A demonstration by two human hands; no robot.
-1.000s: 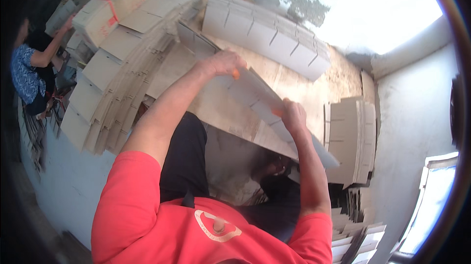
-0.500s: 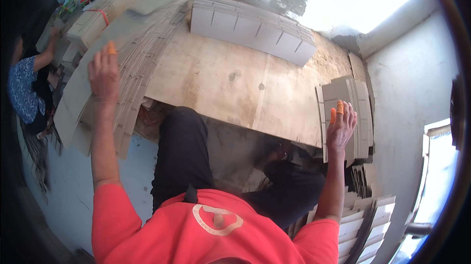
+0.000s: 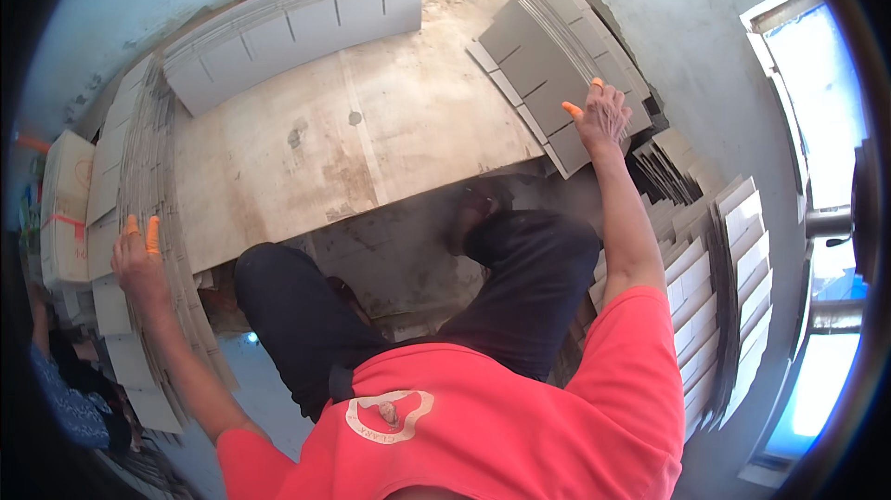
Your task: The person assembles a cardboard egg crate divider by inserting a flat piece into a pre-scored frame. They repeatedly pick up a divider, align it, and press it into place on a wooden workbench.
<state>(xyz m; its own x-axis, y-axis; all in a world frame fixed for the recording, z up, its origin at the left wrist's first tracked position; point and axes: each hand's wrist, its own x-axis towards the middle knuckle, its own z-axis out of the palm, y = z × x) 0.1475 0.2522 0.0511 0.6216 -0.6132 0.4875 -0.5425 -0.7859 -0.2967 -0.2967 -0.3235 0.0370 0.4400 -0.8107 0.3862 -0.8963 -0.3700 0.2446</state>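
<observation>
Both my hands wear orange finger covers on the thumb and a finger. My left hand (image 3: 141,263) is over a long row of slotted cardboard strips (image 3: 153,142) at the table's left end; its fingers are apart. At the table's right end my right hand (image 3: 603,117) lies on a stack of slotted cardboard dividers (image 3: 538,68), thumb spread away from the fingers. The dividers lie tilted, overlapping one another. Whether either hand's fingertips pinch a piece of cardboard is hard to see, but neither lifts one.
A block of slotted cardboard (image 3: 297,22) stands along the back of the wooden table (image 3: 269,142). More cardboard pieces (image 3: 691,300) are stacked low at my right, by the wall and window. A taped carton (image 3: 67,212) is at far left, with another person's patterned sleeve (image 3: 70,398) below it.
My view has turned to the right. My left hand has come down from its raised place to the left cardboard row, and my right hand has reached onto the divider stack.
</observation>
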